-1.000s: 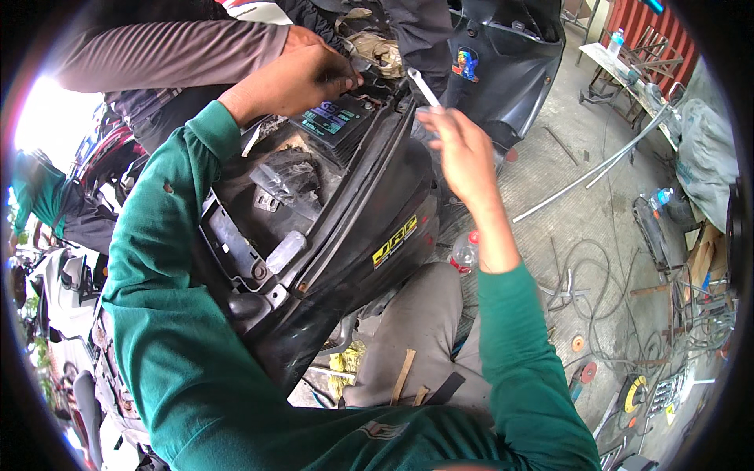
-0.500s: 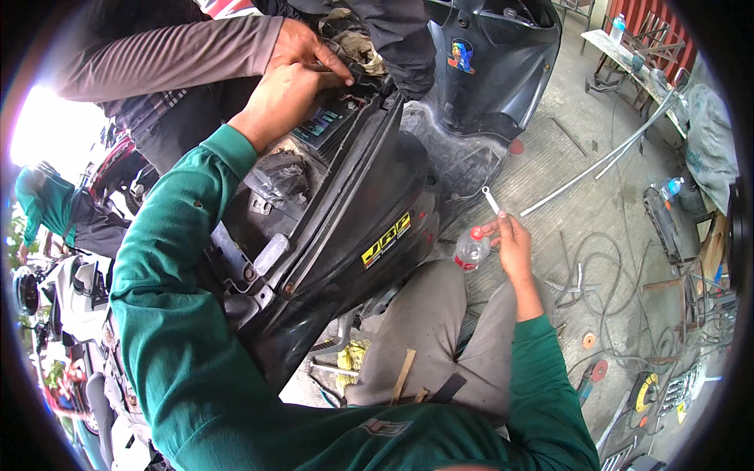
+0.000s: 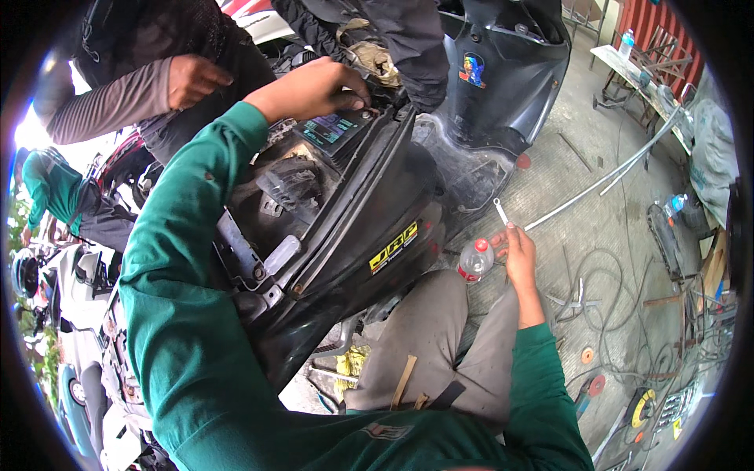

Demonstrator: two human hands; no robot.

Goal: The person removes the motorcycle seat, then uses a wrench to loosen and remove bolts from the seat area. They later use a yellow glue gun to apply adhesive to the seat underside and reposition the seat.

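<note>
My left hand (image 3: pixel 310 90) reaches into the open body of a black scooter (image 3: pixel 345 290). Its thumb and fingers are pinched together at the corner of a battery (image 3: pixel 334 133); whatever sits between the fingertips is hidden. On the right, my right hand (image 3: pixel 520 255) grips a small silver ring wrench (image 3: pixel 500 212), its ring end pointing up and away. Close beside those fingers is a clear plastic bottle (image 3: pixel 474 263) with a red cap, apart from my grip as far as I can see.
Across the scooter, a co-worker's hand (image 3: pixel 198 81) hovers in a grey sleeve. Hoses and cables (image 3: pixel 609 290) coil over the concrete floor at right, near an angle grinder (image 3: pixel 589 392). A bench (image 3: pixel 628 67) stands far right; parked motorcycles (image 3: pixel 82 290) line the left.
The co-worker's hand has pulled back to the left, away from the battery and my left hand. My left hand stays at the battery corner. My right hand still has the wrench.
</note>
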